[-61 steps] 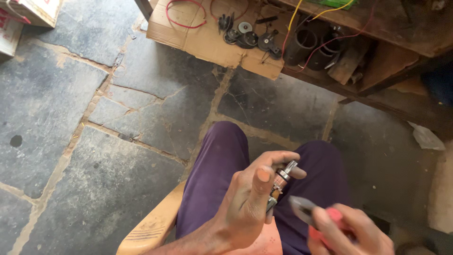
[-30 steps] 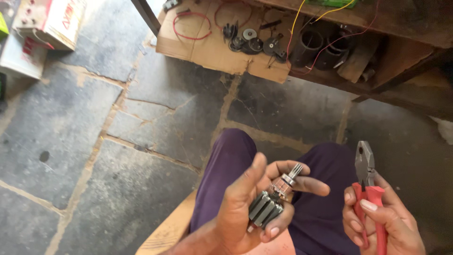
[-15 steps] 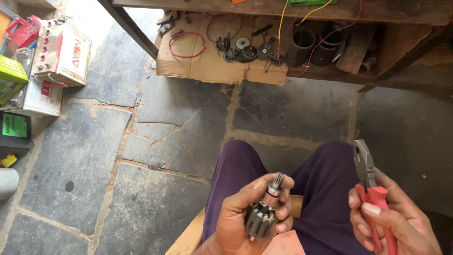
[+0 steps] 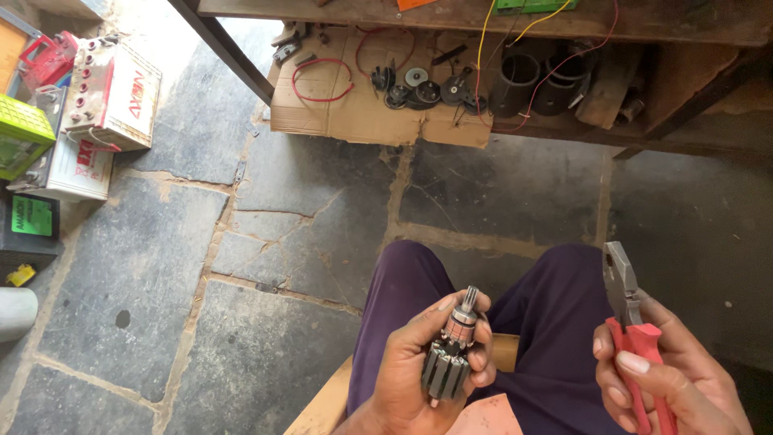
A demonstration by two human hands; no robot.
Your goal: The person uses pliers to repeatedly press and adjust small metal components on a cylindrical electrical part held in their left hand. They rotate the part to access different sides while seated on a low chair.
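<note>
— Metal and dark, with slots down its sides: what is that thing in the left hand [image 4: 427, 366]?

— It looks like a small motor part [image 4: 449, 354]. It has a fat grooved body, a copper-coloured ring above that, and a thin shaft on top. The fingers are curled around the body and the thumb presses the side, so the hand is gripping it. It stands almost upright over the lap. The bottom end is hidden in the palm.

— And the right hand [image 4: 660, 379]?

— It holds pliers [image 4: 632, 322] with red handles. The fingers are wrapped tight around the handles. The grey metal nose points up and looks closed. The ends of the handles run off the bottom edge, so I can't see them. The pliers are apart from the motor part, off to its right.

— What is under the hands?

— Purple trousers [image 4: 555, 322] over both knees, and a bit of a wooden seat [image 4: 330, 403]. Most of the seat is cut off or covered.

— What is farther away?

— A grey stone floor [image 4: 161, 266] with cracks. A flat piece of cardboard [image 4: 354, 113] lies on it with a red wire loop [image 4: 322, 80] and some small dark round parts [image 4: 419, 89]. They are too small to tell what they are. Two dark rings [image 4: 535, 84] sit in the shadow under a wooden bench [image 4: 483, 20]. On the left are white boxes [image 4: 113, 89] that look like batteries, and a green one [image 4: 20, 133] cut off by the edge.
</note>
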